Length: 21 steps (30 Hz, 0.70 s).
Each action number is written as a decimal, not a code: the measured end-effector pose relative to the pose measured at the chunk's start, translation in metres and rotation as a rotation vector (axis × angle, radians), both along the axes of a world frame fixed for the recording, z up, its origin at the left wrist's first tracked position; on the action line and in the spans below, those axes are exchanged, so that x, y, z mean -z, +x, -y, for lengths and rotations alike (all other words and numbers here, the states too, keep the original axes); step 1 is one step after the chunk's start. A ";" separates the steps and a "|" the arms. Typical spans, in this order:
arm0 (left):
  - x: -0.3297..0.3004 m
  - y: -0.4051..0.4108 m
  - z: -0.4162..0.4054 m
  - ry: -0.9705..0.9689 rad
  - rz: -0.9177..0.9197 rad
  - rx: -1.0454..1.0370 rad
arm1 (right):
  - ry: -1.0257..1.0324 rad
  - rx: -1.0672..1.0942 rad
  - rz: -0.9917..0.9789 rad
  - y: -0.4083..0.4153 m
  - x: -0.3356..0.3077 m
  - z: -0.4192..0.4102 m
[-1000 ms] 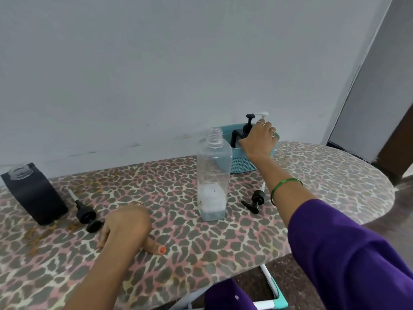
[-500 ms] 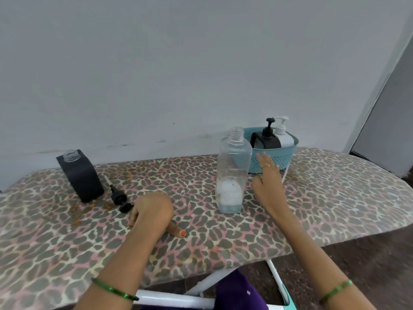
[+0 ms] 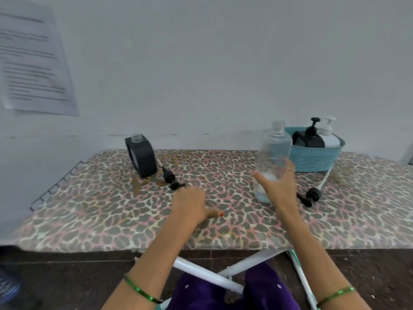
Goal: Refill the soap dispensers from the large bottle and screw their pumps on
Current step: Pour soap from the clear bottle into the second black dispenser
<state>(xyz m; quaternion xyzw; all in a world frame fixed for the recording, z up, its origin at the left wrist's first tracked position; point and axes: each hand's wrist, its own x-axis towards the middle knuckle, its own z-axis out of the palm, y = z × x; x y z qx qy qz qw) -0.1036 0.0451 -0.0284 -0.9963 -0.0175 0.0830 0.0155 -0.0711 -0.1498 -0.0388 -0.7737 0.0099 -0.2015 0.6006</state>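
Note:
A tall clear bottle [image 3: 276, 148] with an open neck and a little pale liquid at its bottom stands on the leopard-print ironing board [image 3: 107, 211]. My right hand [image 3: 278, 189] wraps round its lower half, thumb on the left side and fingers behind it. On the board near the middle rests my left hand [image 3: 190, 203], fingers curled under, thumb out, holding nothing. A black square dispenser [image 3: 142, 156] without its pump stands at the back left, with a black pump [image 3: 169, 177] lying beside it. Another black pump [image 3: 312, 194] lies right of the clear bottle.
A teal basket [image 3: 312, 161] at the back right holds a black dispenser [image 3: 308, 137] and a white dispenser [image 3: 328, 136], both with pumps on. Brown specks are scattered near the black square dispenser. A printed sheet [image 3: 33, 63] hangs on the wall at left.
My right hand came back from the basket and closed round the clear bottle. The view swung left and pulled back. My left hand stayed on the board.

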 end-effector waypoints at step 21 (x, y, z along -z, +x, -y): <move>-0.028 0.063 -0.116 -0.786 0.610 -0.531 | 0.036 -0.171 0.123 -0.010 0.024 -0.046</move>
